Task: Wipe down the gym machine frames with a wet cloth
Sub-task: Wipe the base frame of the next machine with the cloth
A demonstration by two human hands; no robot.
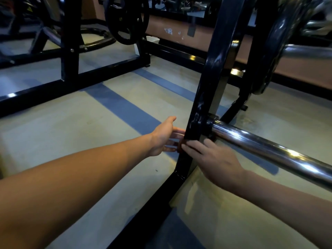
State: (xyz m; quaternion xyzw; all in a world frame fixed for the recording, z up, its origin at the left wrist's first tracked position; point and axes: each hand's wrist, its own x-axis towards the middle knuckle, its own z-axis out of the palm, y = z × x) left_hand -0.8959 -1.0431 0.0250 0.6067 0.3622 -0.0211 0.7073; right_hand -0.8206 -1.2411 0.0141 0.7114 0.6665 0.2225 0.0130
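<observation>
A black upright post [206, 78] of the gym machine frame rises at centre right, streaked with pale smears low down. My right hand [212, 157] lies across the post's lower front with its fingers straight. Under the fingertips shows a sliver of an orange-brown cloth [179, 146], most of it hidden. My left hand [164, 136] is at the post's left side, fingers spread and straight, their tips at the post's edge by the cloth. It holds nothing I can see.
A chrome bar [269, 150] juts from the post toward the right, just above my right wrist. The frame's black base rail [152, 198] runs along the floor toward me. Another black frame [70, 51] with a weight plate [126, 18] stands at the back left.
</observation>
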